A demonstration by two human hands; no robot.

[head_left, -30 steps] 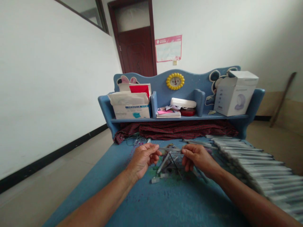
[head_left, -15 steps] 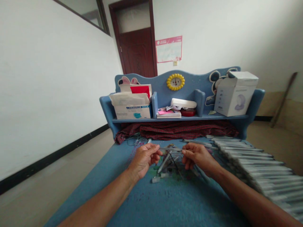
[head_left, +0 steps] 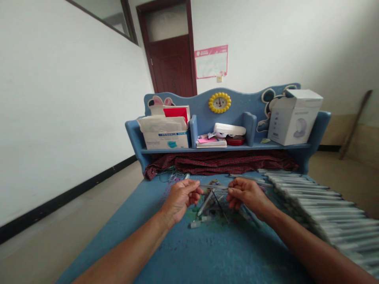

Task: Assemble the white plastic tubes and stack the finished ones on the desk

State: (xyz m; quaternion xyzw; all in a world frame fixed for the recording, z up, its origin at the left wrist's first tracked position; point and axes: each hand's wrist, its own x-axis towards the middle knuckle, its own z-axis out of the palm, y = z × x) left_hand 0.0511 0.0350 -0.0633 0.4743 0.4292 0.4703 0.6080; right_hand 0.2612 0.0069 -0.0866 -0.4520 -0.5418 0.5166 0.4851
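Between my two hands a thin clear pen barrel is held level above the desk. My left hand pinches its left end between thumb and fingers. At the other end, my right hand is closed in a pinch too; what its fingertips cover is hidden. Below lie another clear pen barrel, a dark thin rod like a pen refill and small translucent pieces like pen caps. More slim pieces rest partly under my right hand, blurred.
Many grey-white pens are stacked in a long row along the right side of the blue desk. At the back stand a shelf, a mask box and a white box. A checked cloth lies beneath the shelf.
Almost nothing differs. My right fingers have shifted very slightly at their end of the pen barrel; my left hand keeps its place.
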